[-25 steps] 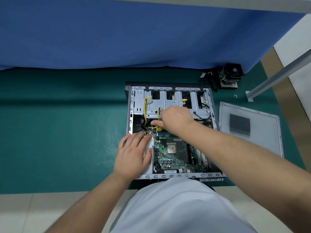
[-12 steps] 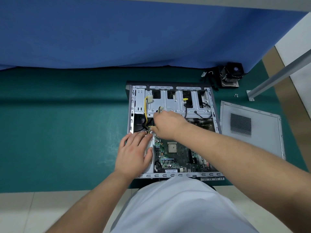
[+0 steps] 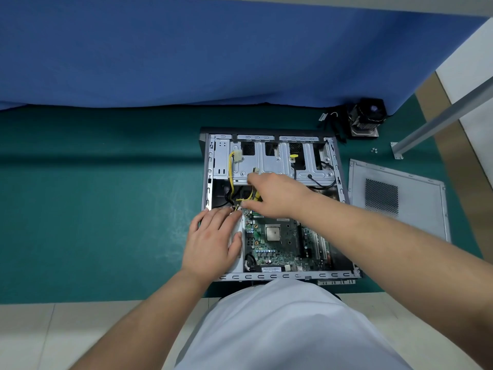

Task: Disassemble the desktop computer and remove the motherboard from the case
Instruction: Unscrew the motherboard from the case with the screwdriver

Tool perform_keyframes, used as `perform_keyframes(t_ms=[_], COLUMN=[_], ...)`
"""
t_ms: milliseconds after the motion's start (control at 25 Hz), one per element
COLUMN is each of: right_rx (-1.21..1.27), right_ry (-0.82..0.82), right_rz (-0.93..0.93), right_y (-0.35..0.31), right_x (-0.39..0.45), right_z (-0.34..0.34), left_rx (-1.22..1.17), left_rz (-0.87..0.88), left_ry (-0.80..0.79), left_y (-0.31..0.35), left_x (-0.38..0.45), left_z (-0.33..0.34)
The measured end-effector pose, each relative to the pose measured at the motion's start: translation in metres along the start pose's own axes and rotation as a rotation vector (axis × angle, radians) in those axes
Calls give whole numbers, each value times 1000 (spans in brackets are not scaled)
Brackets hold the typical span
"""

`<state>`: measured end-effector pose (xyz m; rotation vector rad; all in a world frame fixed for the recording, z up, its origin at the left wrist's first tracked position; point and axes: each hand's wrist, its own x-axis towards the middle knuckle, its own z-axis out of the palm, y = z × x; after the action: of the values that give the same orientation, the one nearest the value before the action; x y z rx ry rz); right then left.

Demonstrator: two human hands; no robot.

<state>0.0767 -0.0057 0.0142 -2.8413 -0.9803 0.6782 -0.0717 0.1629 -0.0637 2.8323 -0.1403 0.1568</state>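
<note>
There is one open computer case lying on its side on the green mat, a little right of the middle of the view, and inside it one green motherboard, in the near half of the case, toward 6 o'clock. The long axis of the case goes from 6 o'clock to 12 o'clock, with the silver drive cage at the far end. The left hand lies flat on the left edge of the case, at 9 o'clock from the motherboard; its fingers are spread and extended toward 12 o'clock, palm down, gripping nothing. Just beyond its fingertips is one bundle of yellow and black cables, which rises up to one white connector at the drive cage. The right hand reaches in from 4 o'clock over the far part of the motherboard, with the forearm crossing the case diagonally; its fingers are curled down at the cables, but I cannot tell if they really pinch something. At 3 o'clock from the case lies one gray side panel, flat on the mat. At 1 o'clock stands one black cooler fan, and right of it lie about two small screws.
</note>
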Motion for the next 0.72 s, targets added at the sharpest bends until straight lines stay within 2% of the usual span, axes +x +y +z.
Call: perform_keyframes(t_ms=[80,200,280,360,480,520,640,720], right_rx=[14,-26,38,113,-6,-36,-60,-37], right_ry=[19,2,-39,-8,50,48,-59,-110], right_rz=[121,-77,-100,21,184,146,-145,-175], right_y=[-3,-6,-2,-3,-10,-11,-10,-11], right_x=[3,5,3,2,1,2,1,0], right_z=[4,2,-5,-4,3,3,-4,-6], left_rx=[-2,-8,-12,-9,-14,-15,-18,-20], left_rz=[1,-3,-1,0,-2,-1,2,3], left_ry=[5,6,9,10,17,18,19,22], left_y=[0,0,-1,-1,-1,-1,-1,-1], left_x=[0,0,0,0,0,0,0,0], left_z=[0,1,1,1,2,2,3,3])
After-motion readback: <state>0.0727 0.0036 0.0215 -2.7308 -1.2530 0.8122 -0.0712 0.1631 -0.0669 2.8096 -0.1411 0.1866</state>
